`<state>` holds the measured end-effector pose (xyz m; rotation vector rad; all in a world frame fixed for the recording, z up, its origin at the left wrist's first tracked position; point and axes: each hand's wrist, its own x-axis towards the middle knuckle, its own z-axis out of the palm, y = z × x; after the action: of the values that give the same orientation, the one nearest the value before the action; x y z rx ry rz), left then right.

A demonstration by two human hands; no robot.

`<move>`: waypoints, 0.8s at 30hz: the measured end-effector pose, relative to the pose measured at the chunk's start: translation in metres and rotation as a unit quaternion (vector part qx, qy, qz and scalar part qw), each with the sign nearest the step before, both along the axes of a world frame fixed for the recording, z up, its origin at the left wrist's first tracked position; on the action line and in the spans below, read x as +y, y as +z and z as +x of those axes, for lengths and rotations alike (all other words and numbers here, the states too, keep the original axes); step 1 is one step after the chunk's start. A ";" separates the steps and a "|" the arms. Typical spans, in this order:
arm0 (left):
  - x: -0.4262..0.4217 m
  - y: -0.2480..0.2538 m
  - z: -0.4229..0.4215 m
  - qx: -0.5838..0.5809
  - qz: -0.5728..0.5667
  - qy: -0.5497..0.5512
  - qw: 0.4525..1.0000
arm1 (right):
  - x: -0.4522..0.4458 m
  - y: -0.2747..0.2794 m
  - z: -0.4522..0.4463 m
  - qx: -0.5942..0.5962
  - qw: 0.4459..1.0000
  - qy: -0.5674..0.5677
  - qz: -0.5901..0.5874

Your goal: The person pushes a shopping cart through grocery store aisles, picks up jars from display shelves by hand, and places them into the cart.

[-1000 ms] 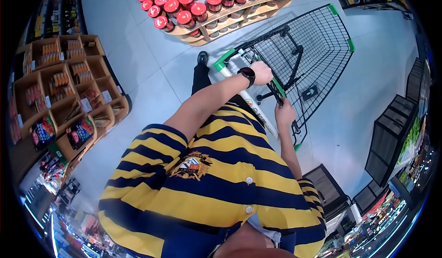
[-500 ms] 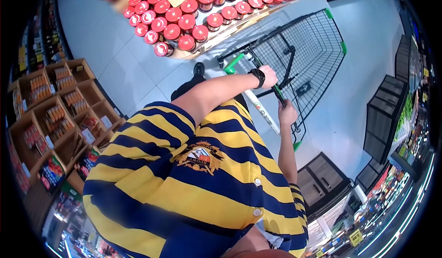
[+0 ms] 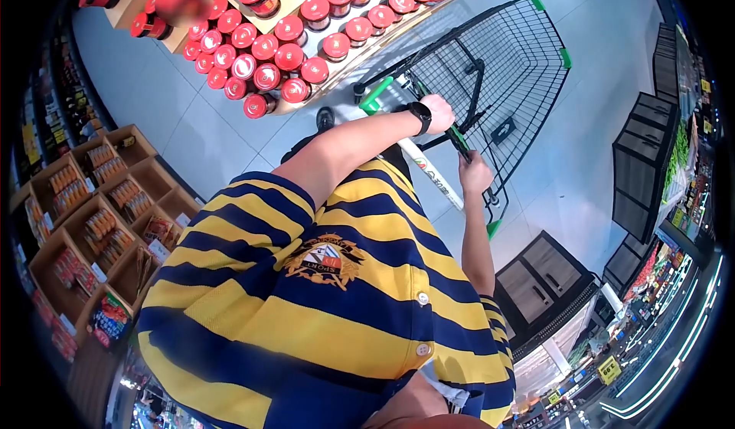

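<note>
A black wire shopping cart (image 3: 524, 61) with green corners stands in front of my body. My left hand (image 3: 438, 114), with a black watch on its wrist, is closed round a dark bar (image 3: 458, 139) of the cart, just past the white handle (image 3: 430, 170). Lower along the same bar, my right hand (image 3: 476, 174) is closed too, fingers curled over it. Part of the bar shows between the two hands. The cart's basket looks bare of goods. The white handle runs beneath my left forearm, untouched by my fingers.
Red-lidded jars (image 3: 289, 55) crowd a wooden display (image 3: 337, 80) close to the cart's left side. Wooden bins (image 3: 126, 191) of packaged goods stand at left. Dark wood cabinets (image 3: 540, 283) and a produce counter (image 3: 645, 172) line the right. Pale floor tiles (image 3: 582, 107) lie beyond the cart.
The jar display has shifted left in view, with more of it showing. Cart and hands sit slightly higher and further left. Both hands keep their grip.
</note>
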<state>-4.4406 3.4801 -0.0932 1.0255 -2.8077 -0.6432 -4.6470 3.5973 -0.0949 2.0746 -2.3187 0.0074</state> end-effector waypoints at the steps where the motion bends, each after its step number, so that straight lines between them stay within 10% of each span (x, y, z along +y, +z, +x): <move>1: -0.002 -0.002 -0.004 0.007 -0.001 0.012 1.000 | -0.003 -0.001 -0.004 -0.004 1.000 0.003 -0.004; 24: -0.087 -0.025 -0.074 -0.041 -0.001 0.045 0.998 | -0.099 -0.009 -0.067 -0.048 0.995 -0.031 0.077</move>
<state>-4.5143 3.3929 -0.1183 1.1963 -2.8114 -0.6019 -4.7143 3.4983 -0.1040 2.1131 -2.5165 -0.0777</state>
